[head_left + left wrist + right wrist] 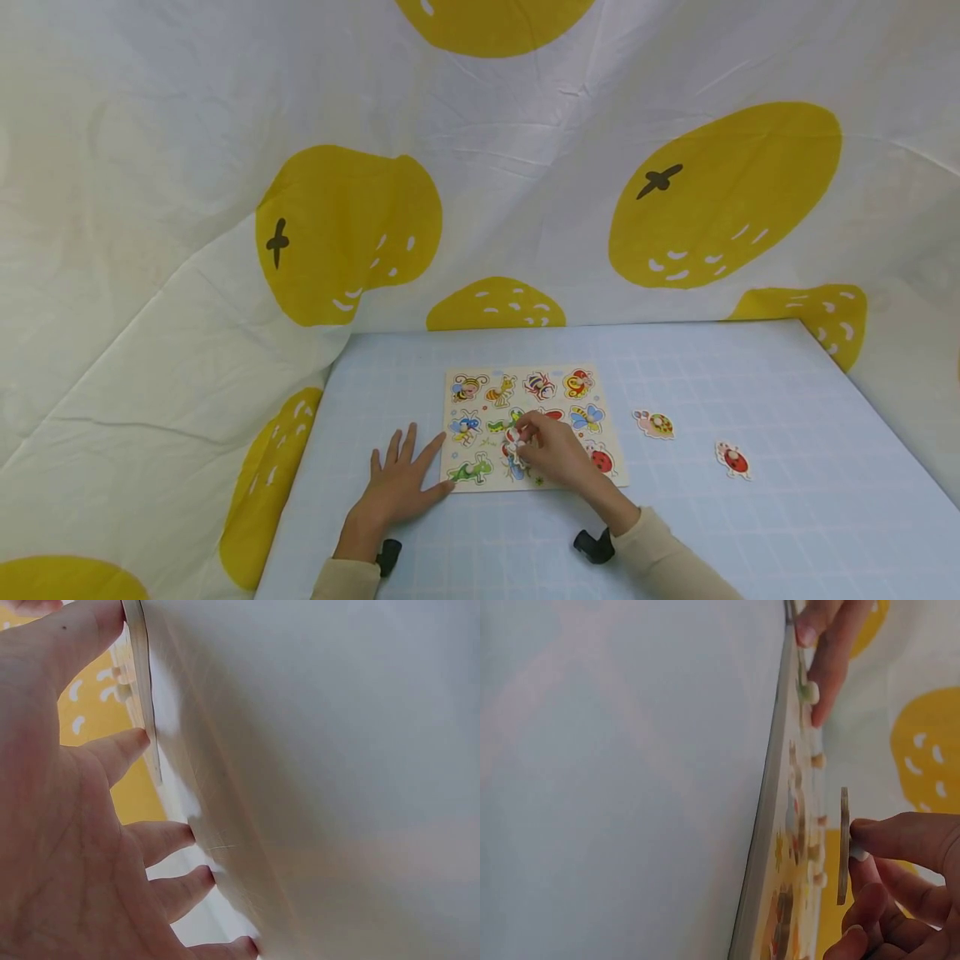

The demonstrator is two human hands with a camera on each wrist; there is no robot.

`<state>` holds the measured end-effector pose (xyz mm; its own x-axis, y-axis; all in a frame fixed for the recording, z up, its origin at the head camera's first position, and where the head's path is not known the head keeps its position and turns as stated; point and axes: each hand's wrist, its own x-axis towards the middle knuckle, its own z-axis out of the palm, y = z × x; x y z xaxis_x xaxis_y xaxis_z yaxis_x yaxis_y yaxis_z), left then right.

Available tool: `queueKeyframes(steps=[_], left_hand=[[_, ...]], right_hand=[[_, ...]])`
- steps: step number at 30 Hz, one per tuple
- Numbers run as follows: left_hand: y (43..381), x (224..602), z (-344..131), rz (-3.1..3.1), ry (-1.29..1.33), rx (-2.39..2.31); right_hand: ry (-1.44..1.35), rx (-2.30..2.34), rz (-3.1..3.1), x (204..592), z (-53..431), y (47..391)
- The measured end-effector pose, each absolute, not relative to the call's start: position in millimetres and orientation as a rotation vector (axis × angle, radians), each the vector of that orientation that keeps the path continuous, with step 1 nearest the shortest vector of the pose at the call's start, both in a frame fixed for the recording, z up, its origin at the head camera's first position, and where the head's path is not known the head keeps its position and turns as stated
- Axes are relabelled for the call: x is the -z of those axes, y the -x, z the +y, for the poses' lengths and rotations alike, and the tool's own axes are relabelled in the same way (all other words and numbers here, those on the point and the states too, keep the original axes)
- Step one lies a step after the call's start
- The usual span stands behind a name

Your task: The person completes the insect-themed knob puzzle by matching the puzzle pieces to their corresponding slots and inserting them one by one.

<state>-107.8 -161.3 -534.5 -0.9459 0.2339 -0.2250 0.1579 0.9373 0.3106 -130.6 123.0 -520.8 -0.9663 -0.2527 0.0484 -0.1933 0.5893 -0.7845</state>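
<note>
A wooden knob puzzle board point(487, 488) with insect pictures lies on the table. My right hand point(558, 454) pinches a thin puzzle piece point(844, 847) by its small knob. In the right wrist view this piece stands apart from the board, above its surface; its picture is mostly covered by fingers in the head view. My left hand point(402, 483) lies with spread fingers at the board's left side, thumb and index finger touching its edge. A green grasshopper piece point(471, 470) is beside the left thumb.
Right of the board lie a loose pink-and-yellow snail piece point(656, 424) and, farther right, a red ladybug piece point(732, 459). A pale blue checked cloth point(487, 550) covers the table. A white curtain with yellow fruit point(525, 208) hangs behind and at the sides.
</note>
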Motion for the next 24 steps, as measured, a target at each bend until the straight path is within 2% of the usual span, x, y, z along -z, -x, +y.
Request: queueKeyframes(steps=[24], left_hand=[[109, 536, -162, 2.851, -0.298, -0.411]], right_hand=[[0.440, 1.368, 2.684, 533, 116, 127]])
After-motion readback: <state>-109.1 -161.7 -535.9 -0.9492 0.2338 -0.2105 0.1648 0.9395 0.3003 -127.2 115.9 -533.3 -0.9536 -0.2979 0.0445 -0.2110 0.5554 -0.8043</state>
